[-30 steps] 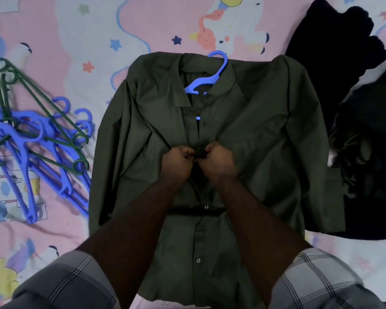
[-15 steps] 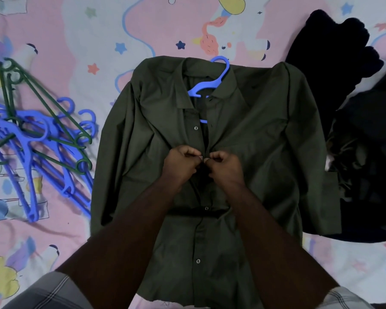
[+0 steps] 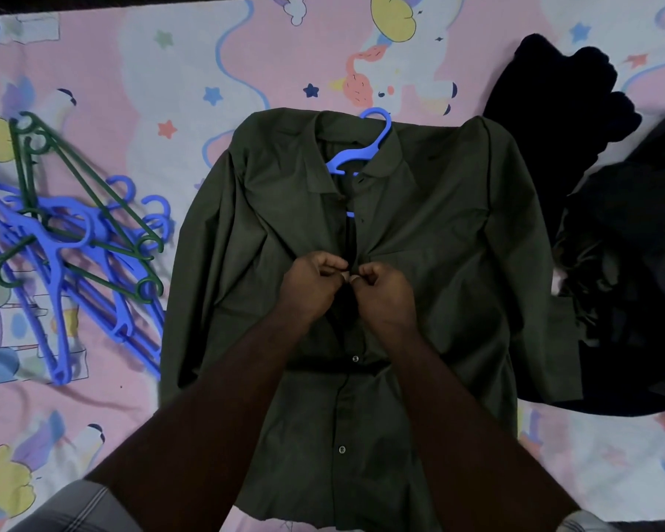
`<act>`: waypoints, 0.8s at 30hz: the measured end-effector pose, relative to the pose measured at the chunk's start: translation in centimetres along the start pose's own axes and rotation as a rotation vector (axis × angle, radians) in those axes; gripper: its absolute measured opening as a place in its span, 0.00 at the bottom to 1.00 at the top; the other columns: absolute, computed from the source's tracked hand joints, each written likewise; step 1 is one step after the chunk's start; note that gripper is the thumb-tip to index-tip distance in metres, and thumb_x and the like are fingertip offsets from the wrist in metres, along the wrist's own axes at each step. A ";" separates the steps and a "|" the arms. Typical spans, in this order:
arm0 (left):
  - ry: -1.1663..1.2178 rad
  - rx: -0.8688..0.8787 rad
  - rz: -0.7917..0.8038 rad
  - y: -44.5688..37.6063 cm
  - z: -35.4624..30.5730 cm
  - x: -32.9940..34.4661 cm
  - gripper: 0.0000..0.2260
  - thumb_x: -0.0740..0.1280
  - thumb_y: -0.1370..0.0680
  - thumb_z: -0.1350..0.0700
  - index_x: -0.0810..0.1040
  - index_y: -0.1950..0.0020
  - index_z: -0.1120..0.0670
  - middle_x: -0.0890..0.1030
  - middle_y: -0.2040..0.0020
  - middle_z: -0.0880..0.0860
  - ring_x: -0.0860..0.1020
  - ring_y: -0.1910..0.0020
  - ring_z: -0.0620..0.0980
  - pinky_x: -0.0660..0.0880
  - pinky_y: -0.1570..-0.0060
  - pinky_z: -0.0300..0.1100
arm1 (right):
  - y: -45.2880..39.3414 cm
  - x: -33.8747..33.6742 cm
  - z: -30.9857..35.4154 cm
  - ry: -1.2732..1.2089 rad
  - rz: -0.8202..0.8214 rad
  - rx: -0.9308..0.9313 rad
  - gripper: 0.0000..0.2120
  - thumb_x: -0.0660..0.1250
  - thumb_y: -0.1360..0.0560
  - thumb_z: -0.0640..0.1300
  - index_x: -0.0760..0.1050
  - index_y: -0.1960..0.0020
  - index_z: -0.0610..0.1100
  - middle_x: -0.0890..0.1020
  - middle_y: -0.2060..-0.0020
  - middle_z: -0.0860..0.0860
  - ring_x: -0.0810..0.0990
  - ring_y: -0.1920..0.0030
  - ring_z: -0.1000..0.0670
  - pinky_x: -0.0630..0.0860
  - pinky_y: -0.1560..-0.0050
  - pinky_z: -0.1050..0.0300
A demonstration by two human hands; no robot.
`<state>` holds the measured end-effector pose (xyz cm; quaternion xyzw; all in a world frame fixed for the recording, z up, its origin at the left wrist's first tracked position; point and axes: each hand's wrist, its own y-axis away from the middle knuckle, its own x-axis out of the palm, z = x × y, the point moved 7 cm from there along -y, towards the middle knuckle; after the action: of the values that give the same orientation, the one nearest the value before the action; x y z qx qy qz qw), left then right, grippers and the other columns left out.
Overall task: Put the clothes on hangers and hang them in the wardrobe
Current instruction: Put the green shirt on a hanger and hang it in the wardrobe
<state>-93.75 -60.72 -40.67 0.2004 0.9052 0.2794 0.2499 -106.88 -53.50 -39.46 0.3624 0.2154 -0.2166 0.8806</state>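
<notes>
Evidently my left hand (image 3: 315, 284) and right hand (image 3: 381, 289) had drawn slightly apart since a second earlier, each still pinching an edge of the shirt (image 3: 438, 263) front at mid-chest. That button looked unfastened. The shirt lay flat on the bedsheet (image 3: 131, 71), blue hanger (image 3: 361, 151) inside the collar. Hanging remained outstanding.

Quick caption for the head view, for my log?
Both hands, left hand and right hand, pinch the placket of an olive shirt lying on a blue hanger.
</notes>
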 end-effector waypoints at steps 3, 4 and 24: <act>0.063 -0.011 0.004 0.2 0.0 -0.1 0.09 0.74 0.26 0.63 0.81 0.59 0.48 0.83 0.63 0.50 0.80 0.62 0.47 0.78 0.53 0.44 | -0.2 0.3 -0.3 -0.040 0.019 0.006 0.09 0.71 0.24 0.45 0.83 0.48 0.42 0.86 0.54 0.45 0.81 0.55 0.49 0.70 0.56 0.60; 0.096 -0.022 0.019 0.3 0.0 0.0 0.09 0.73 0.25 0.64 0.81 0.58 0.50 0.82 0.63 0.51 0.80 0.63 0.47 0.77 0.55 0.44 | -0.2 0.4 -0.4 -0.055 0.029 0.008 0.09 0.71 0.24 0.45 0.83 0.47 0.41 0.86 0.54 0.45 0.81 0.55 0.50 0.71 0.56 0.60; 0.319 -0.139 0.055 0.9 -0.6 -0.7 0.04 0.70 0.22 0.63 0.79 0.51 0.55 0.81 0.62 0.51 0.79 0.64 0.43 0.77 0.65 0.34 | 0.6 0.6 -0.1 -0.314 0.092 0.065 0.05 0.72 0.25 0.43 0.81 0.60 0.47 0.83 0.68 0.53 0.80 0.69 0.55 0.78 0.66 0.57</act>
<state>-93.30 -60.62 -39.47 0.1605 0.9059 0.3765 0.1086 -106.11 -53.18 -39.48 0.3617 0.0513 -0.2370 0.9002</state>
